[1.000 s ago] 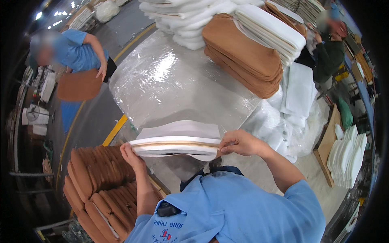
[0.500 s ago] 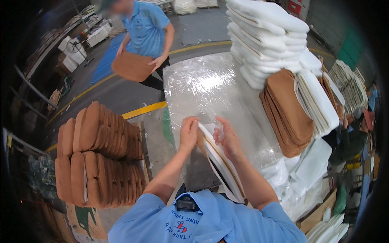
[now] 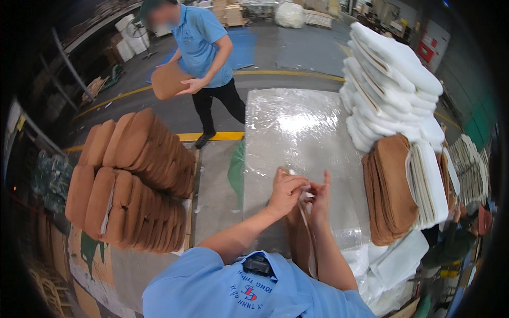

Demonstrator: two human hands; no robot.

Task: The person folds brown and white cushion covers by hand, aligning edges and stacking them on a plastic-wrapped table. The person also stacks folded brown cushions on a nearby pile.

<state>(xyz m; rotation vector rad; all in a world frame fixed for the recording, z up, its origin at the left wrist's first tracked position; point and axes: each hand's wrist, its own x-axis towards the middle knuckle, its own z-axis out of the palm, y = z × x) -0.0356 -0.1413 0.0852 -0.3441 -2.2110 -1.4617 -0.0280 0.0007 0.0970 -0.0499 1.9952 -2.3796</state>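
In front of my chest, a brown cushion cover (image 3: 298, 236) with a pale edge strip hangs on its side, seen nearly edge-on. My left hand (image 3: 286, 193) is closed on its top edge, fingers bent over toward the right. Close against it, my right hand (image 3: 319, 201) pinches the same edge with the thumb side, one finger pointing up. A small white bit shows between the two hands. Beneath them lies the plastic-wrapped tabletop (image 3: 297, 143). The lower end of the cover is hidden by my shirt and right forearm.
Brown cushions (image 3: 132, 206) stand in two rows at left. Fluffy white pads (image 3: 389, 90) are piled high at the far right, with brown covers (image 3: 389, 196) and white pads (image 3: 432, 185) nearer. Across the table, a co-worker (image 3: 204, 47) holds a brown cushion (image 3: 170, 80).
My hands have come together at the cover's top edge; the right was apart and open before. The cover has turned, showing more brown. The co-worker's cushion has tilted. The whole view has shifted.
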